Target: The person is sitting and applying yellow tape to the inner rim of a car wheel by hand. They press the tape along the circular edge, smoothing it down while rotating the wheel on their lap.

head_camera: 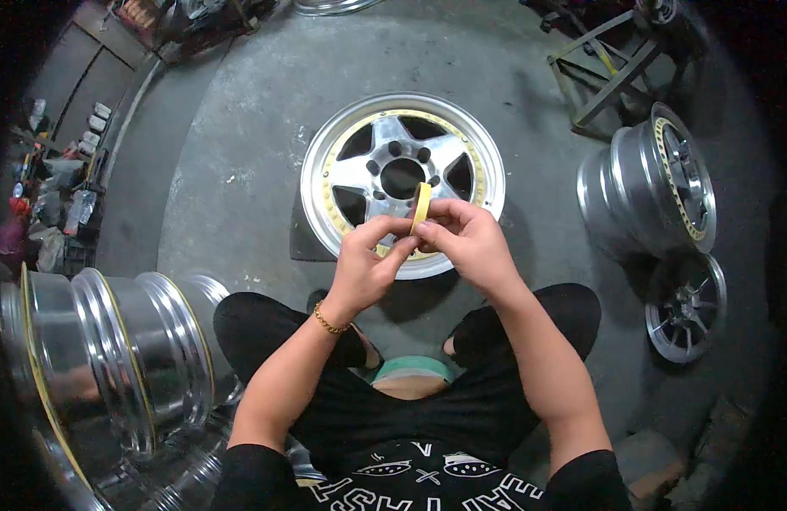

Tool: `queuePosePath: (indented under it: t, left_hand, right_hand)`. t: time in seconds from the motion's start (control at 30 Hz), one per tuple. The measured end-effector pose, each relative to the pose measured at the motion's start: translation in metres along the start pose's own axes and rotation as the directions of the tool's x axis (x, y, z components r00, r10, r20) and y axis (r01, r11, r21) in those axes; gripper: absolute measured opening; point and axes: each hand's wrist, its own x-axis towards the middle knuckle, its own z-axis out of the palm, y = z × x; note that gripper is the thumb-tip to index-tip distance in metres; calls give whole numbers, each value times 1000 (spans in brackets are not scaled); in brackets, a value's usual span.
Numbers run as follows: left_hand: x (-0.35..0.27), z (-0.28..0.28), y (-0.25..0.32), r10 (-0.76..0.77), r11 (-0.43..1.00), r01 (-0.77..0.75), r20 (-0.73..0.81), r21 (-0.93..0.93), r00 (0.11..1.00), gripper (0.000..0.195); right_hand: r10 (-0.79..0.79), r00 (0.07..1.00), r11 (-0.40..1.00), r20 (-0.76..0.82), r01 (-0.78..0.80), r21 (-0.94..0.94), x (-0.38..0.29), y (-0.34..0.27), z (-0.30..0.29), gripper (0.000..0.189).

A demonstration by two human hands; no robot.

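Observation:
Above the near half of a polished five-spoke alloy wheel (390, 150), my two hands meet at a narrow roll of yellow masking tape (422, 207). My right hand (473, 239) grips the roll, its thumb and fingers on the lower part. The fingertips of my left hand (374, 255) pinch close against the roll's lower edge; a loose tape end there is too small to make out. Yellow tape (332, 207) rings the wheel's face between the spokes and the outer lip. Part of the near rim is hidden behind my hands.
Polished wheel barrels (119, 351) with yellow-edged rims stand at my left. To the right are another yellow-ringed wheel (648, 185), a dark multi-spoke wheel (687, 313) and a metal frame stand (613, 76). Bagged items (64, 204) line the left wall.

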Motion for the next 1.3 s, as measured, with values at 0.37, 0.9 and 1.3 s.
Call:
queuePosePath:
  t: [0.37,0.9,1.3]
  left_hand:
    - [9,-46,16,392,846,-340,-47,411,919,31]
    - [-6,-29,2,-134,964,177,210,-197,968,17]
    - [-10,-16,3,125,973,-120,-12,196,992,14]
  right_hand:
    - [-256,939,634,229,342,-694,-3,-4,3,21]
    - [-388,916,702,99,364,-613,-4,-10,4,19]
    - [-457,888,663,41,371,-651,-4,-8,17,15]
